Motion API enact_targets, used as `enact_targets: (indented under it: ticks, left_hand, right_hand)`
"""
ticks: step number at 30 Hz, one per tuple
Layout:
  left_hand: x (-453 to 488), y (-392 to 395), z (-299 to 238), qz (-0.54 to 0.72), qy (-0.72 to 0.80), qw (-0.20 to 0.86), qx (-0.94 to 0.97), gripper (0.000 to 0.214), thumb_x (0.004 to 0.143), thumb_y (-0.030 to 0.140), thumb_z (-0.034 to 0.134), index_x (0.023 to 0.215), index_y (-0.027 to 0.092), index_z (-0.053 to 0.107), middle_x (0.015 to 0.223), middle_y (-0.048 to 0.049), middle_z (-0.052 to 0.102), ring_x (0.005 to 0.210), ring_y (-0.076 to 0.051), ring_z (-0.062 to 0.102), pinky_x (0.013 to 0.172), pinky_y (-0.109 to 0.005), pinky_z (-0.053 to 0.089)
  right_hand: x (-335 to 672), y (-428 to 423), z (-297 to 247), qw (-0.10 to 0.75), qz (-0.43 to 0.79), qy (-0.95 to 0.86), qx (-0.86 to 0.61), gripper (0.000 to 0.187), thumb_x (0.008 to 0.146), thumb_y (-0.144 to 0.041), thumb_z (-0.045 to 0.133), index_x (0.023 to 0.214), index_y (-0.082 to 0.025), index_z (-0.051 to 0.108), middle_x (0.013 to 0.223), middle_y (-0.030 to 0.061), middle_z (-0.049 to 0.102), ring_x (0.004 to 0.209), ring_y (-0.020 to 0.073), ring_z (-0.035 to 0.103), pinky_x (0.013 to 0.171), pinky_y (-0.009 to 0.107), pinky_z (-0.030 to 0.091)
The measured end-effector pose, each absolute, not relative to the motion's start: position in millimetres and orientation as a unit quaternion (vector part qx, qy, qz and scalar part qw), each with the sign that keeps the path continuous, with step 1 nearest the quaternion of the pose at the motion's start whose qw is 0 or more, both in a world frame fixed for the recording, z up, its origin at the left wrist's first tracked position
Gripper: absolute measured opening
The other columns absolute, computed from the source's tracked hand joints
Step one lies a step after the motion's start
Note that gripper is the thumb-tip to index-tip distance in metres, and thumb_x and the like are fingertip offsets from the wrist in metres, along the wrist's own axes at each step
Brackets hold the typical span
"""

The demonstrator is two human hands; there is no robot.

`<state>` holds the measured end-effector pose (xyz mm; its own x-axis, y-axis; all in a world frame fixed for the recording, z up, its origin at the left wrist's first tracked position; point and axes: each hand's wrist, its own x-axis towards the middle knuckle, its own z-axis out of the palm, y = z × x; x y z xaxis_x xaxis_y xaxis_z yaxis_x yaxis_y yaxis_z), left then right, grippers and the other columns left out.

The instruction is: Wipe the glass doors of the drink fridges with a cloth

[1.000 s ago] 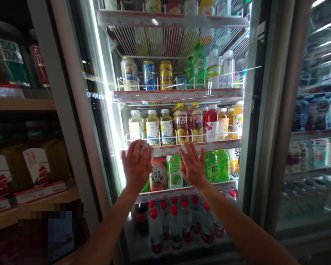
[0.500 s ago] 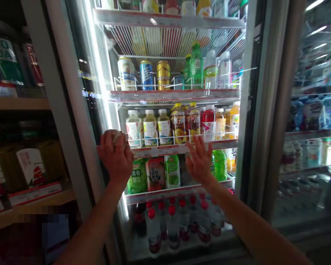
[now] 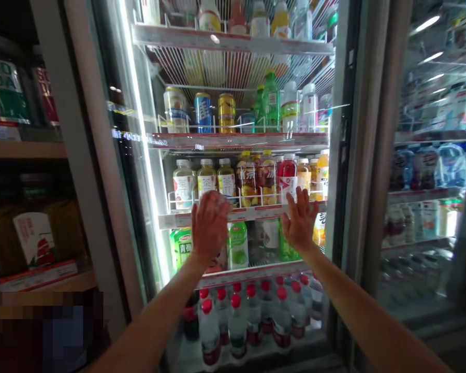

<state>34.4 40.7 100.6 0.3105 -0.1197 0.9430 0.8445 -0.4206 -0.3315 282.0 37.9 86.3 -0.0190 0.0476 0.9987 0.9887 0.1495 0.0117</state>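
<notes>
I face a lit drinks fridge with a glass door [image 3: 147,171]. My left hand [image 3: 208,228] is pressed against the glass at the middle shelf's height, fingers closed on a small white wad [image 3: 218,203], perhaps a cloth or tissue. My right hand [image 3: 300,224] lies flat on the glass further right, fingers spread, holding nothing. Behind the glass between my hands stand a green-labelled bottle [image 3: 237,244] and pale tea bottles [image 3: 205,178] on the shelf above.
Cans [image 3: 204,111] and green bottles [image 3: 271,102] fill the upper shelf; red-capped water bottles [image 3: 236,324] stand at the bottom. A dark door frame [image 3: 351,155] borders the right, with another fridge [image 3: 427,176] beyond. Wooden shelves with packaged goods [image 3: 27,238] are at left.
My left hand swept left across the glass, then back right, now nearer the centre. My right hand slid a little right and up. The view shifted slightly.
</notes>
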Motion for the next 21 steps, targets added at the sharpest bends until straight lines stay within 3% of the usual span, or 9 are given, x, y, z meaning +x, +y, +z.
enact_targets:
  ticks: [4,9,15,21]
  left_hand:
    - [68,42,98,-0.351,-0.127,0.532,-0.760,0.042,0.083,0.016,0.049,0.124,0.027,0.052,0.139,-0.0024,0.048,0.137,-0.020,0.030,0.116,-0.043,0.013]
    - [88,48,142,-0.480,-0.263,0.483,-0.683,0.039,0.086,0.020,0.048,0.125,0.024,0.051,0.141,-0.0079,0.045,0.139,-0.023,0.025,0.114,-0.048,0.017]
    - [119,50,142,-0.328,-0.094,0.542,-0.768,0.036,0.085,0.019,0.048,0.120,0.025,0.054,0.138,-0.0019,0.049,0.138,-0.021,0.028,0.115,-0.044,0.016]
    - [147,52,161,-0.441,-0.214,0.471,-0.733,0.039,0.087,0.022,0.046,0.126,0.022,0.050,0.143,-0.0074,0.042,0.139,-0.025,0.025,0.114,-0.048,0.019]
  right_hand:
    - [290,38,86,0.516,-0.454,-0.556,-0.467,0.059,0.089,-0.029,0.038,0.145,-0.022,0.022,0.151,0.0114,0.028,0.141,0.0269,0.021,0.109,0.053,0.018]
    - [310,33,82,0.519,-0.458,-0.550,-0.467,0.057,0.090,-0.029,0.038,0.144,-0.020,0.024,0.149,0.0131,0.031,0.140,0.0253,0.022,0.111,0.051,0.017]
    - [329,29,77,0.501,-0.455,-0.566,-0.471,0.059,0.090,-0.028,0.037,0.146,-0.021,0.018,0.149,0.0119,0.032,0.140,0.0233,0.024,0.112,0.048,0.016]
    - [342,26,77,0.514,-0.459,-0.547,-0.475,0.059,0.091,-0.028,0.036,0.147,-0.021,0.017,0.147,0.0135,0.036,0.140,0.0233,0.024,0.112,0.049,0.018]
